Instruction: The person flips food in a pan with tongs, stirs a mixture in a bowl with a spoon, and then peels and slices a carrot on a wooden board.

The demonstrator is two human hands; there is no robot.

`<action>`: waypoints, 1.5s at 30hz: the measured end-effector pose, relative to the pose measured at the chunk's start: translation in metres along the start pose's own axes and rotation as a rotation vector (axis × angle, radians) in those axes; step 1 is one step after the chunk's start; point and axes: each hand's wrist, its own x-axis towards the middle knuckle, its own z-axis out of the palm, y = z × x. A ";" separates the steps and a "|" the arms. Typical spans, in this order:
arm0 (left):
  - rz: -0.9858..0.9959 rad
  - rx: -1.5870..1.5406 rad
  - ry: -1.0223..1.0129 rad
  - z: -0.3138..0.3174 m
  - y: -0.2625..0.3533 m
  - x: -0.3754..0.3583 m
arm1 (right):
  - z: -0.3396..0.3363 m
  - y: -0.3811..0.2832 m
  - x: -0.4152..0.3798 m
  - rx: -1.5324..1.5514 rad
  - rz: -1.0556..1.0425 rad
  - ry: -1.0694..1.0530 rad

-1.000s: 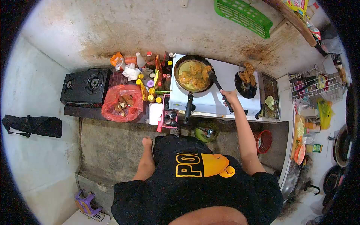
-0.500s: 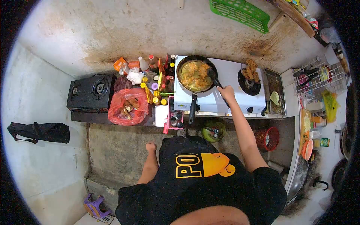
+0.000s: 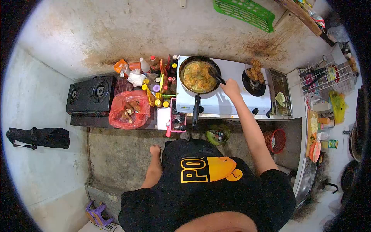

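My right hand is wrapped round the handle of a black spatula. The spatula's blade reaches into the right side of a dark frying pan, where orange-brown pieces of food sit in bubbling yellowish oil. The pan rests on the left burner of a white gas stove, its black handle pointing toward my body. Low at my side hangs my left hand, fingers curled in a loose fist with nothing visible in them.
Browned fried food lies over the right burner. Left of the stove stand several sauce bottles, a red plastic bag of brown pieces and a black two-burner stove. A red basket is below the counter.
My right hand has moved slightly toward the wall, and the spatula has shifted and turned at the pan's right side. My left hand stays low. The view has shifted slightly.
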 end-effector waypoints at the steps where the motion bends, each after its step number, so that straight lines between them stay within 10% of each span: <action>1: 0.002 0.000 0.002 0.000 0.011 -0.007 | 0.005 -0.003 -0.002 -0.017 0.010 0.033; 16: -0.010 0.297 0.036 -0.004 -0.031 0.019 | 0.044 -0.036 -0.053 0.048 -0.131 -0.130; 34: -0.035 -0.097 -0.073 -0.007 0.003 0.006 | 0.026 -0.038 -0.050 -0.084 -0.174 -0.071; 40: 0.097 0.084 -0.229 0.001 -0.035 0.041 | 0.033 -0.041 -0.049 -0.085 -0.122 -0.057; 45: 0.256 0.433 0.041 0.002 -0.013 0.010 | 0.007 -0.021 -0.055 -0.028 -0.100 -0.085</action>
